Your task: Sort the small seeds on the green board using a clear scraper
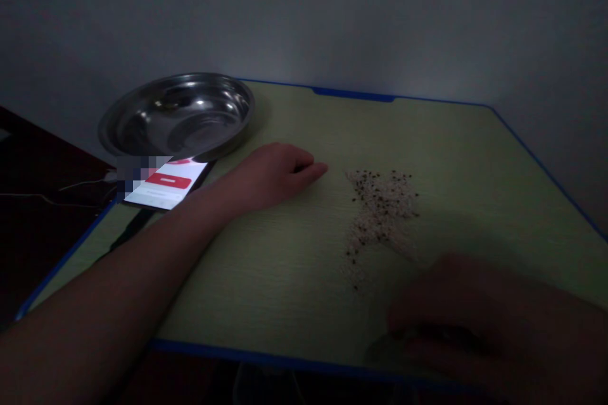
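Centrally placed: loose pale and dark grains (382,202), between the left hand (278,174) and the right hand (465,304).
The grains form a thin, ragged patch on the surface (237,304), a spread that probably keeps single pieces distinguishable and within reach. The left hand is beside the patch, fingers curled, thumb extended; whether it grips anything cannot be told. The right hand, blurred at the near right, appears bent; its grip cannot be determined. The bowl (199,126) stands at the far left, likely to stay outside the working area; the lit phone (171,182) is partly hidden by it.
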Available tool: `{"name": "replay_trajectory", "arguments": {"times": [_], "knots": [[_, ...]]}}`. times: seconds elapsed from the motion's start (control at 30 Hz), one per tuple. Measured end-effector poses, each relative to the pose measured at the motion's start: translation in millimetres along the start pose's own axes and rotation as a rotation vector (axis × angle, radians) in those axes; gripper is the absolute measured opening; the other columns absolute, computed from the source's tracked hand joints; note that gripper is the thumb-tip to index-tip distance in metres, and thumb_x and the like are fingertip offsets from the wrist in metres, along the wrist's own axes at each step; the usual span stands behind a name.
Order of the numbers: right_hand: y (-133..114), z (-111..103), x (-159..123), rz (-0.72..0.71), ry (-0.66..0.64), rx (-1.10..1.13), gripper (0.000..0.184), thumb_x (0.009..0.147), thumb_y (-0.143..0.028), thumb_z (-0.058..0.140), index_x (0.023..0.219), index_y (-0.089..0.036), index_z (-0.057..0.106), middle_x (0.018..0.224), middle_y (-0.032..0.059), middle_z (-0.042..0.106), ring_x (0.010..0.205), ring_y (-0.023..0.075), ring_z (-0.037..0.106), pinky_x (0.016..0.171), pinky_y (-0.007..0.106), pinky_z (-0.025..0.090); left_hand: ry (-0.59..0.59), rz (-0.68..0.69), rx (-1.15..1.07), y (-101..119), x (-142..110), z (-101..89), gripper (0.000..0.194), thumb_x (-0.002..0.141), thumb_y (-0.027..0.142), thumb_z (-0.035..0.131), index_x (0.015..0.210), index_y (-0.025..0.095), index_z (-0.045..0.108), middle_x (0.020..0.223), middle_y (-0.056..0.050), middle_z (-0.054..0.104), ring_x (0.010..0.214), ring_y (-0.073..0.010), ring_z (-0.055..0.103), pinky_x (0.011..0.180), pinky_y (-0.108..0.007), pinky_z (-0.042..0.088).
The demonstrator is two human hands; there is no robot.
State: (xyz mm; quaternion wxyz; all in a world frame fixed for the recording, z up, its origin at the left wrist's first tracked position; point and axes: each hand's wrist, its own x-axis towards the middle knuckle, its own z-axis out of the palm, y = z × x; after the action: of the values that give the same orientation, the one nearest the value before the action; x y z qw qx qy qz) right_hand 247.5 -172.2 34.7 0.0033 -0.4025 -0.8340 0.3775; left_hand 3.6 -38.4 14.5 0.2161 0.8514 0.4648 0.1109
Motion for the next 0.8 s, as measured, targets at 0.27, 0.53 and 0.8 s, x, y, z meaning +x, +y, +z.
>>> {"name": "replay_trajectory", "arguments": {"times": [0.27, 0.53, 0.8], "knots": [[4, -9, 9, 0.053, 0.254, -0.090, 0.021, 0.091, -0.035, 0.054, 0.092, -0.026, 0.073, 0.076, -0.0001, 0.074, 0.059, 0.0138, 0.064, 0.046, 0.023, 0.042, 0.002, -0.005, 0.013, -1, 0, 1.1, 0.046, 0.086, 0.051, 0.043, 0.055, 0.017, 0.053, 0.050, 0.002, 0.044, 0.052, -0.0108, 0.038, 0.051, -0.028, 0.022], [3, -2, 9, 0.026, 0.186, -0.096, 0.024, 0.094, -0.038, 0.049, 0.096, -0.029, 0.072, 0.081, -0.0013, 0.075, 0.065, 0.0139, 0.067, 0.047, 0.023, 0.044, 0.014, 0.019, 0.023, -2, 1, 2.1, 0.046, 0.086, 0.049, 0.044, 0.054, 0.017, 0.048, 0.049, 0.002, 0.043, 0.050, -0.0099, 0.038, 0.051, -0.028, 0.021], [2, -1, 3, -0.006, 0.146, -0.102, 0.026, 0.095, -0.041, 0.048, 0.095, -0.030, 0.072, 0.084, -0.0019, 0.076, 0.070, 0.0146, 0.069, 0.048, 0.021, 0.047, 0.011, 0.022, 0.025, -2, 1, 2.0, 0.045, 0.086, 0.047, 0.045, 0.053, 0.017, 0.047, 0.049, 0.002, 0.043, 0.049, -0.0093, 0.038, 0.050, -0.028, 0.020]]}}
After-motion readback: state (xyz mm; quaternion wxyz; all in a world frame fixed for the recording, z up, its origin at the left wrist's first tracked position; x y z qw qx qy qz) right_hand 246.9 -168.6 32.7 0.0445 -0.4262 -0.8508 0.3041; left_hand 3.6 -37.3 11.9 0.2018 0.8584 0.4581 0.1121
